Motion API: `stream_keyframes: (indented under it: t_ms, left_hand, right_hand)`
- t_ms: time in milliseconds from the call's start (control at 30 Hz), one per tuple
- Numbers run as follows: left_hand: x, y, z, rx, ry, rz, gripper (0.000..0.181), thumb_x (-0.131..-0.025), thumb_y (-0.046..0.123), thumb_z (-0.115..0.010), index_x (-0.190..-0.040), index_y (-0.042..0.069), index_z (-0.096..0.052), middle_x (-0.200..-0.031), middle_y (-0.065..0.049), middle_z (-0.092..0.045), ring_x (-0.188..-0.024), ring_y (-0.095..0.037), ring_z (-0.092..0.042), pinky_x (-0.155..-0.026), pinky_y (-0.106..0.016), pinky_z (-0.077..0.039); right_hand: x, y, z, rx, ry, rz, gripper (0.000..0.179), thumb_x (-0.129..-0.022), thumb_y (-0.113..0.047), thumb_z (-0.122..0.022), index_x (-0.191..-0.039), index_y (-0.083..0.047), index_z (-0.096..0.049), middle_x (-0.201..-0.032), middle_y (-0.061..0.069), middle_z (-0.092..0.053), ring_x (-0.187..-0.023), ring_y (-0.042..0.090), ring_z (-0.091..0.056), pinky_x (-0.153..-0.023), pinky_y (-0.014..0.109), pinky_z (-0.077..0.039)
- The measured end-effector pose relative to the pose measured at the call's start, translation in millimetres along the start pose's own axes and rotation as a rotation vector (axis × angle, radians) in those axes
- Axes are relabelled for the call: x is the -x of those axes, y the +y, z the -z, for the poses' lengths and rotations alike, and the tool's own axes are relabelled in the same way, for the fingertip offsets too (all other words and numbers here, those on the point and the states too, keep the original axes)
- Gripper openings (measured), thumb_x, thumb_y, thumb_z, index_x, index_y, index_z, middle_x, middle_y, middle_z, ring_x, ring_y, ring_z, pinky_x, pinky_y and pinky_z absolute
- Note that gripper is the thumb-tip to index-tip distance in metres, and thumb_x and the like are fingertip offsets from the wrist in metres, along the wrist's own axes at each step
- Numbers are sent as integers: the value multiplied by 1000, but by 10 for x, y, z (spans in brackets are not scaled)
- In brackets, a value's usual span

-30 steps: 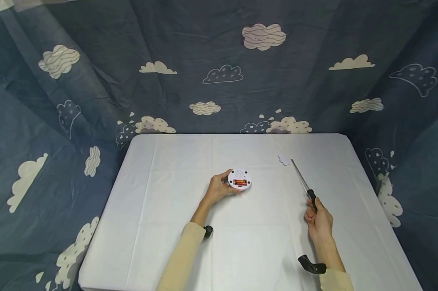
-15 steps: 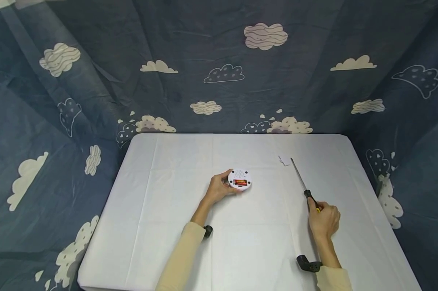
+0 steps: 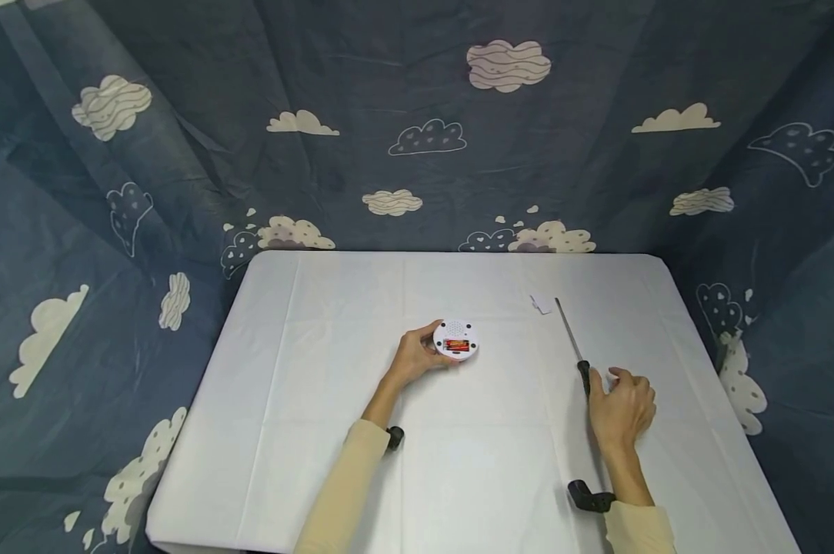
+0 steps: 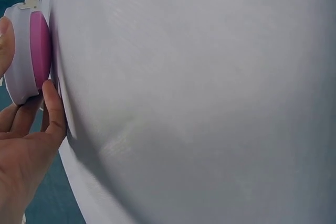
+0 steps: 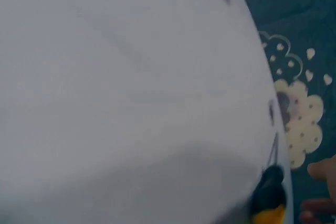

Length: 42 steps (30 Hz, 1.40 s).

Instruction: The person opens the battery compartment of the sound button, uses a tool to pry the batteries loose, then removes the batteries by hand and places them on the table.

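My left hand (image 3: 414,355) grips the side of a small round white device (image 3: 455,331), thumb and fingers spread around its rim. Its underside faces up, showing speaker holes, dark feet and an uncovered battery compartment with red batteries (image 3: 457,345). The left wrist view shows a pink band (image 4: 40,51) around the lower part, close over the table. A screwdriver (image 3: 583,368) with a black and yellow handle lies on the right, its shaft pointing away. My right hand (image 3: 621,408) is just beside the handle, fingers loosely bent and apart from it in the right wrist view.
A small white plastic piece (image 3: 542,305) lies near the screwdriver's tip. The white cloth-covered table (image 3: 334,308) is backed and flanked by a dark blue cloud-print curtain (image 3: 361,92). Black wrist mounts (image 3: 588,497) sit on the forearms.
My right hand has turned over, let go of the screwdriver and drawn slightly right; the screwdriver now lies on the table. The left hand and device have stayed in place.
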<state>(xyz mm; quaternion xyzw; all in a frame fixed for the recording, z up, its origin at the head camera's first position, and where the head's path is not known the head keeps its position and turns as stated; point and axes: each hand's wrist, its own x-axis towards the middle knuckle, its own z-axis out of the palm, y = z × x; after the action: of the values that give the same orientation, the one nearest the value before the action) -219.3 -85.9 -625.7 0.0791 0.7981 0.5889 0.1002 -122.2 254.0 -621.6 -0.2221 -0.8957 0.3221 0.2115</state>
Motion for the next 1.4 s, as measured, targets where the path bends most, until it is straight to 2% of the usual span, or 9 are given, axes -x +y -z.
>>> stream_keyframes:
  t_ms: [100,233,433,567,667,767,867,1100,1400]
  left_hand:
    - [-2,-13,15,14,6,3,91,-72,9,-95,-151,3,-51,-151,-16,-57,-86,-10,-62,-74,-15,-54]
    - [-2,-25,17,34,-4,6,91,-72,7,-95,-152,4,-50,-152,-16,-57,-87,-10,-63,-74,-15,-55]
    - [4,-18,10,46,-10,10,91,-72,5,-94,-152,5,-51,-150,-17,-58,-84,-11,-65,-74,-16,-57]
    - [5,-14,7,28,-2,-4,90,-73,6,-94,-152,5,-51,-150,-16,-59,-83,-10,-65,-73,-16,-56]
    - [7,-18,6,29,-6,-13,90,-73,6,-94,-152,5,-50,-151,-16,-58,-83,-9,-64,-73,-15,-56]
    - [8,-23,6,30,-10,-20,89,-74,7,-94,-152,5,-50,-152,-15,-57,-82,-8,-64,-73,-15,-55]
    - [14,-24,10,28,-4,-25,90,-73,7,-94,-152,5,-51,-152,-15,-57,-81,-7,-63,-72,-14,-54]
    - [10,-29,14,31,-7,-26,89,-73,7,-94,-152,5,-51,-152,-15,-57,-80,-6,-63,-72,-14,-55]
    - [15,-27,25,34,-15,-26,91,-73,7,-94,-153,7,-50,-152,-14,-58,-76,-8,-63,-69,-14,-54]
  right_hand:
    - [-54,-202,-41,-59,-13,95,36,-99,-20,-70,-124,5,-70,-101,26,-61,-95,41,-55,-77,50,-41]
    - [-118,-498,-210,-176,-109,176,31,-97,-18,-74,-124,-5,-74,-89,17,-61,-73,17,-50,-66,29,-36]
    - [-110,-812,-600,-443,-396,103,28,-96,-21,-76,-121,-8,-77,-75,-1,-51,-52,-1,-35,-48,17,-30]
    - [-16,-932,-830,-525,-581,33,31,-97,-24,-76,-124,-9,-76,-85,-2,-60,-62,1,-43,-53,16,-36]
    - [51,-974,-954,-568,-647,-1,32,-97,-25,-76,-125,-9,-76,-106,4,-71,-81,3,-51,-64,14,-43]
    - [91,-1008,-1020,-608,-661,-10,33,-96,-26,-76,-123,-6,-76,-124,13,-74,-94,4,-55,-74,11,-47]
    - [103,-1048,-1050,-624,-658,-5,34,-96,-27,-77,-120,-3,-77,-127,19,-73,-95,4,-57,-76,11,-47]
    - [91,-1117,-1079,-585,-626,-18,30,-92,-25,-81,-111,-3,-80,-100,8,-73,-73,2,-47,-58,13,-37]
    - [56,-1212,-1046,-485,-648,10,21,-90,-19,-82,-103,-3,-81,-80,-5,-59,-70,4,-45,-57,15,-36]
